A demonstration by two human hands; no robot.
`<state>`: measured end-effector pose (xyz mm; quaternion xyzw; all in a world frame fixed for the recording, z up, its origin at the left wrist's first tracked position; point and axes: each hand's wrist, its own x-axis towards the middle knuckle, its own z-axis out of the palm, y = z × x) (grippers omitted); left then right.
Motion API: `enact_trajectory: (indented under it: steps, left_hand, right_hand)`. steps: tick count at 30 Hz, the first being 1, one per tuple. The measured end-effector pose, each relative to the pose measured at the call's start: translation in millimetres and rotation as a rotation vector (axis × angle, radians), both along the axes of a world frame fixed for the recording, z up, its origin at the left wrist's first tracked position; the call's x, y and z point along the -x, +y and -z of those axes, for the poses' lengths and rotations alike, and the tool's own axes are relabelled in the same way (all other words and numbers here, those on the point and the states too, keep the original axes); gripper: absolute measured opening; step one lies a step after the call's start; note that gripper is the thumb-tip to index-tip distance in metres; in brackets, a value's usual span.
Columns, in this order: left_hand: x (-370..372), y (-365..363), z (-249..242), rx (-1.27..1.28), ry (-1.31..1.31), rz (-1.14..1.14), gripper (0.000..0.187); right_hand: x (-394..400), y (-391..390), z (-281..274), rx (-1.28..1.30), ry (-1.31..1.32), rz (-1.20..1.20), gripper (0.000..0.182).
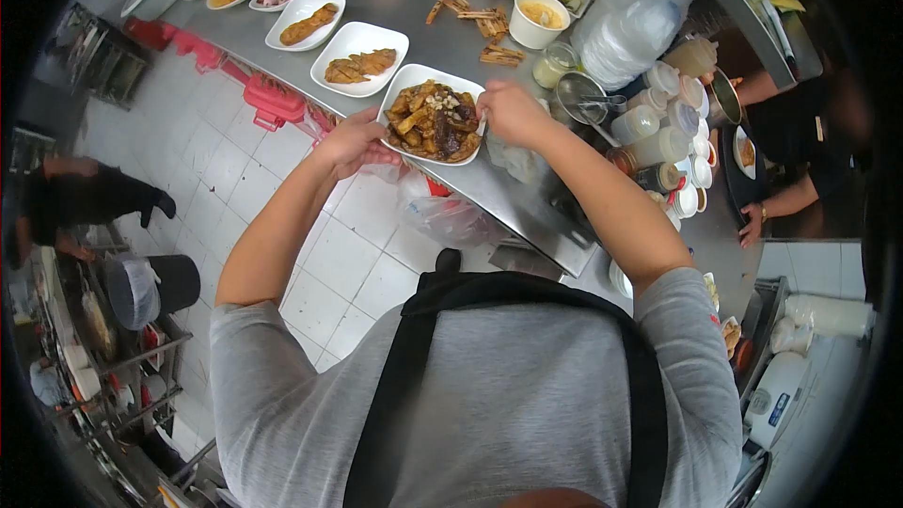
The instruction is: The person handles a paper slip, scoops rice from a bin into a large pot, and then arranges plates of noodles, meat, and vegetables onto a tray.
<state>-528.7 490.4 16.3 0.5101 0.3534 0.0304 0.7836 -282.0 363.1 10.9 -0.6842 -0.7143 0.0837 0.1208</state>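
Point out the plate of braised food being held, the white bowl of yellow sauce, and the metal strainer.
plate of braised food (406, 78), head view, bare rim at top left.
white bowl (523, 34), head view, outer wall.
metal strainer (576, 94), head view, its basket.

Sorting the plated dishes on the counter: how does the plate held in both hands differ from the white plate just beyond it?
The held plate is heaped with dark brown saucy chunks; the next plate carries a few flat golden fried pieces, with much white bare. The left hand and right hand grip the held plate at the counter's edge; the next plate sits untouched. Both are white, rounded rectangles.
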Motion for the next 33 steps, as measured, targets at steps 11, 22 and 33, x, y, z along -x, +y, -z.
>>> enact_trajectory:
  steps: [11,22,33]
  left_hand:
    - [3,-18,-41,-0.106,-0.157,-0.13,0.044]
    - [-49,-132,-129,-0.202,-0.164,0.168,0.055]
    - [-230,-385,-123,-0.035,-0.211,0.384,0.046]
  right_hand:
    - [2,-51,-29,-0.309,0.262,0.291,0.019]
    - [-76,-541,-86,-1.132,-0.295,1.521,0.021]
    - [-195,-861,95,-1.215,1.541,1.9,0.045]
